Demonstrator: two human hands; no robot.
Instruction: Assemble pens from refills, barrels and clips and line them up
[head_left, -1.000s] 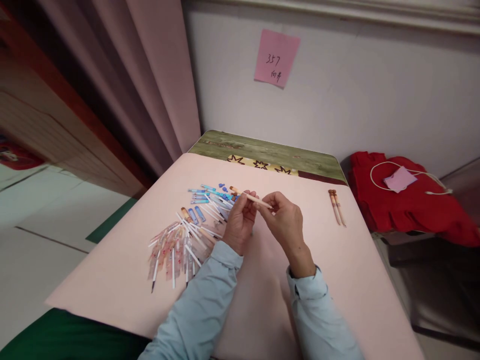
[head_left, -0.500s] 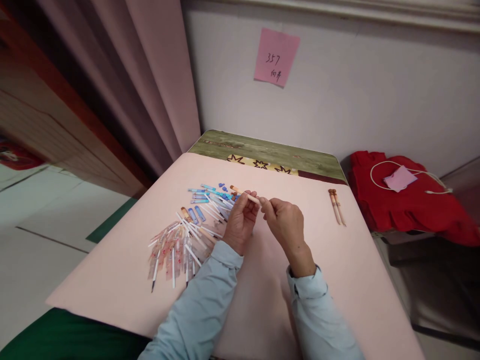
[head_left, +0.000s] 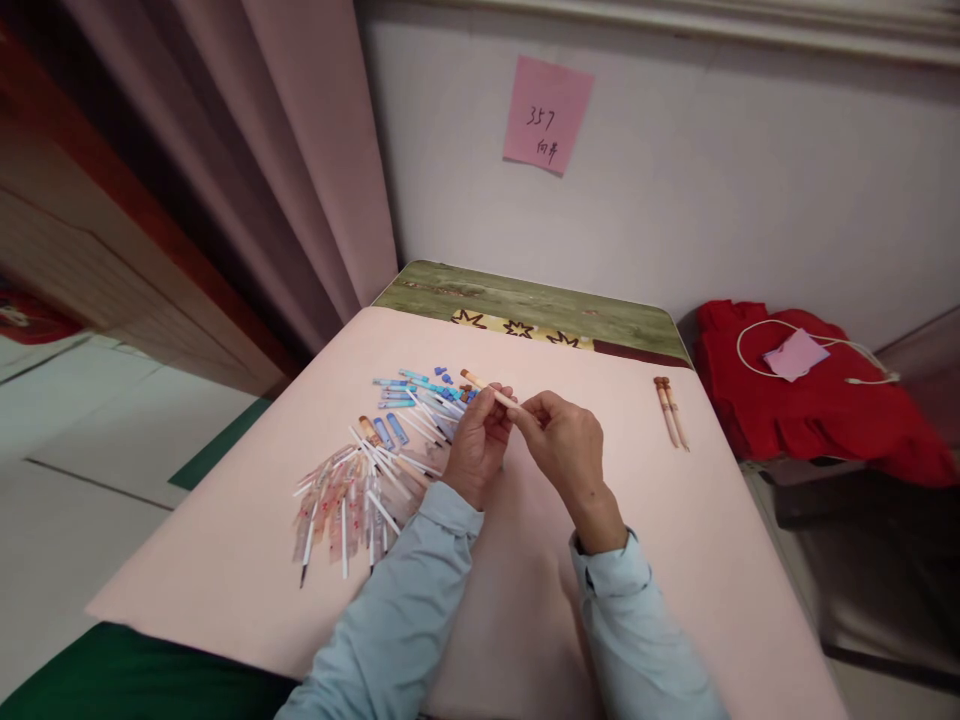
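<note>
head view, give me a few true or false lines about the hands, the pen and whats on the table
1. Both the left hand and the right hand grip one pen. True.
2. Two finished pens lie apart to the right on the table. True.
3. The pile of pen parts sits right of the hands. False: it lies to their left.
4. The note on the wall is green. False: it is pink.
5. A red cloth lies beside the table. True.

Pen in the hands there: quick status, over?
Left hand and right hand both pinch one tan pen above the pink table. Loose pen parts lie left. Two finished pens right. Nothing blocking.
</note>
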